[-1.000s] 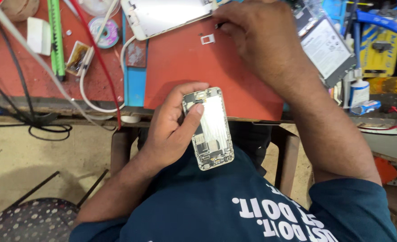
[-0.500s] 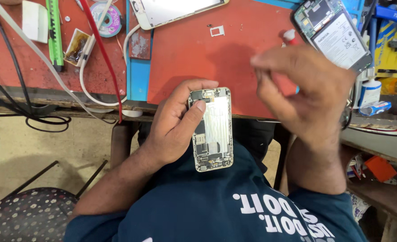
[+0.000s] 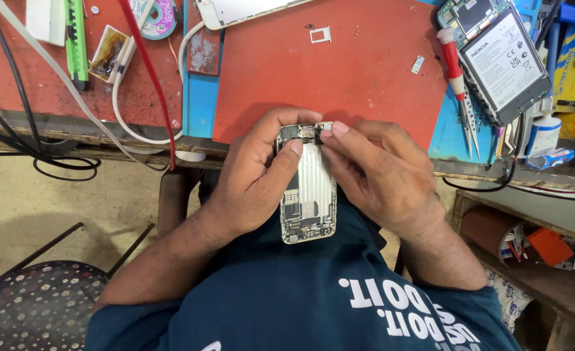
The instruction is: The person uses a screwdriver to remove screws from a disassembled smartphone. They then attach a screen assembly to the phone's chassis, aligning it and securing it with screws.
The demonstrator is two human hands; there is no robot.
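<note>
The right hand's fingers (image 3: 330,130) are pinching narrowly at something too small to make out at the top end of the opened phone (image 3: 308,188), while the left hand (image 3: 255,175) is wrapping closed around the phone's side, thumb lying across its silver battery. Doing this well probably means keeping the left grip steady and the pinch light and square over that top corner. The phone is sitting between both hands, just off the near edge of the bench (image 3: 339,71), with its red mat beyond.
</note>
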